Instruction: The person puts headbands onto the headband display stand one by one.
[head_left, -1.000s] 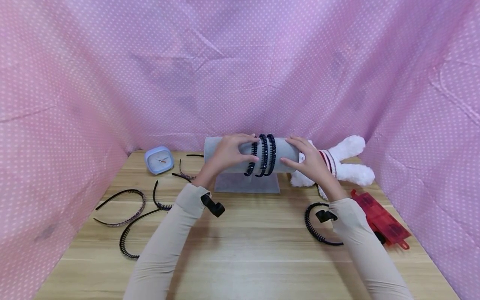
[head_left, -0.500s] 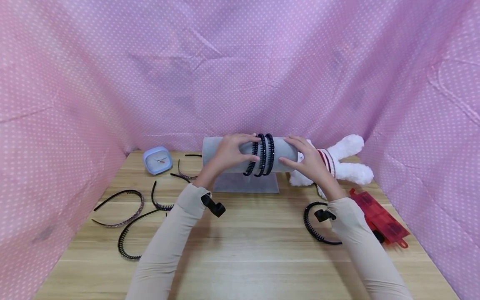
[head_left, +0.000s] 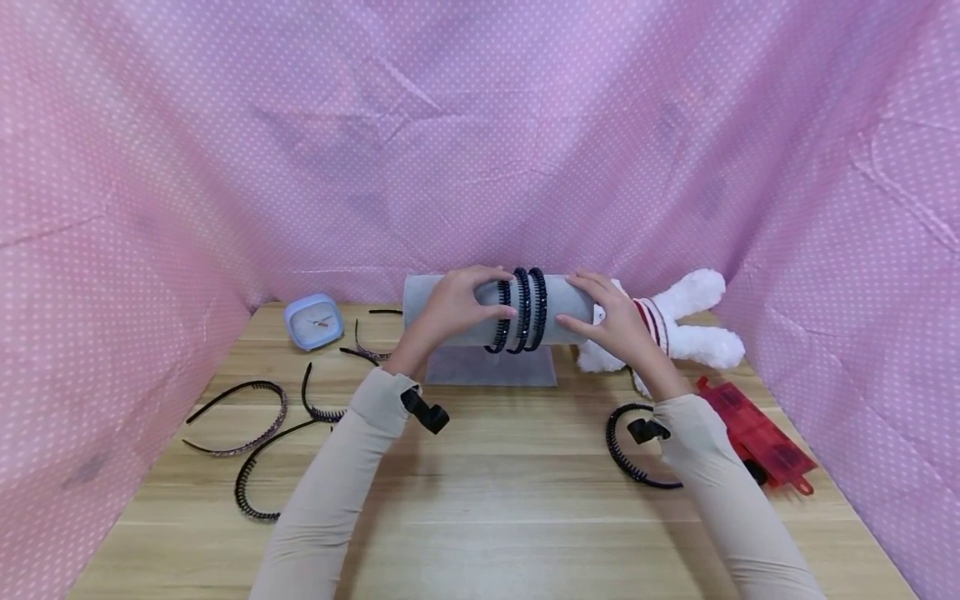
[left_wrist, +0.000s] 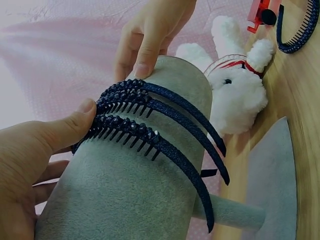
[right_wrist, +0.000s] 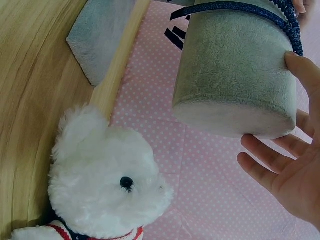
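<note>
A grey velvet headband display stand (head_left: 558, 304) has its thick roll lying crosswise above the table. Three dark beaded headbands (left_wrist: 175, 110) with comb teeth sit side by side over the middle of the roll. My left hand (head_left: 459, 304) grips the leftmost headband, its thumb tip right at the beads; its fingers go behind the roll, partly hidden in the left wrist view. My right hand (head_left: 618, 321) holds the roll near its right end, thumb (right_wrist: 300, 65) against the velvet close to a headband, other fingers spread by the end face.
A white plush toy (head_left: 705, 346) lies behind my right hand. Nearer are a red plastic case (head_left: 757, 433) and a black headband (head_left: 618, 450). On the left are a blue clock (head_left: 313, 322) and several loose headbands (head_left: 281, 417) on the wooden table (head_left: 480, 533).
My left hand and the leftmost headband have shifted slightly left, widening the gap to the middle headband. My right hand stays at the roll's right end.
</note>
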